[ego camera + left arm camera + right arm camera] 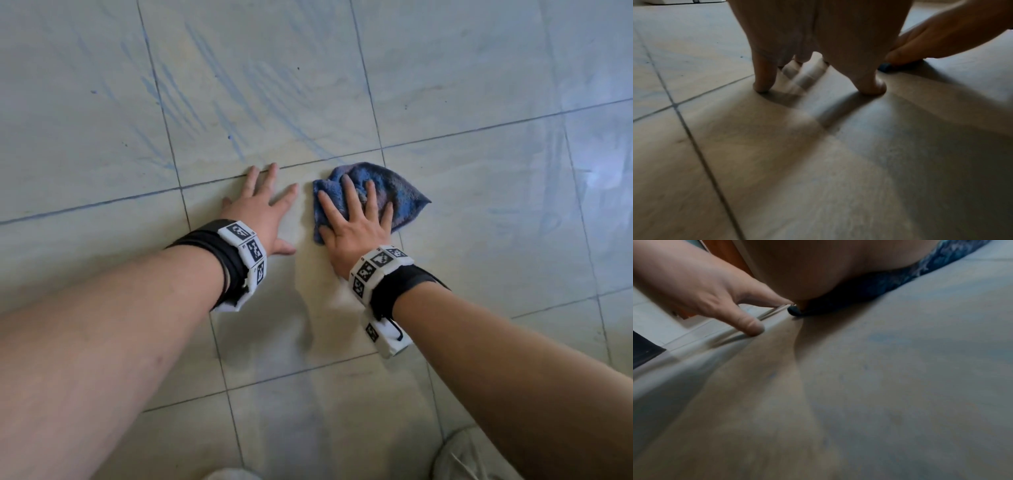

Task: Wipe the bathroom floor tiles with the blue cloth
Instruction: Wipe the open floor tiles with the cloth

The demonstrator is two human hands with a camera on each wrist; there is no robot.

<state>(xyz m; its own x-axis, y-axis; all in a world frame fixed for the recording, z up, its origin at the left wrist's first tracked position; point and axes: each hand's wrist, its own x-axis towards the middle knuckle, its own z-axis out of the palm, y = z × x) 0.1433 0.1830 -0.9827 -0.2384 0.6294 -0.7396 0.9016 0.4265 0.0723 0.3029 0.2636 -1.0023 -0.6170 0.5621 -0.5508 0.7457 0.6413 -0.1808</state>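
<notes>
A crumpled blue cloth [400, 192] lies on the pale floor tiles [479, 212]. My right hand [356, 219] presses flat on it with fingers spread and straight. Just to its left, my left hand [263, 209] rests flat on the bare tile, fingers spread, holding nothing. In the left wrist view the left hand [818, 48] props on its fingertips, and a sliver of the blue cloth [885, 67] shows under the right hand [941, 37]. In the right wrist view the blue cloth [920, 275] lies under my right palm, with the left hand [701, 285] beside it.
Blue streaks [212, 92] mark the tiles beyond my hands. Dark grout lines [479, 128] cross the floor. A light shoe [472, 459] shows at the bottom right edge. An orange-brown edge [729, 257] and a dark object [643, 350] appear at the left of the right wrist view.
</notes>
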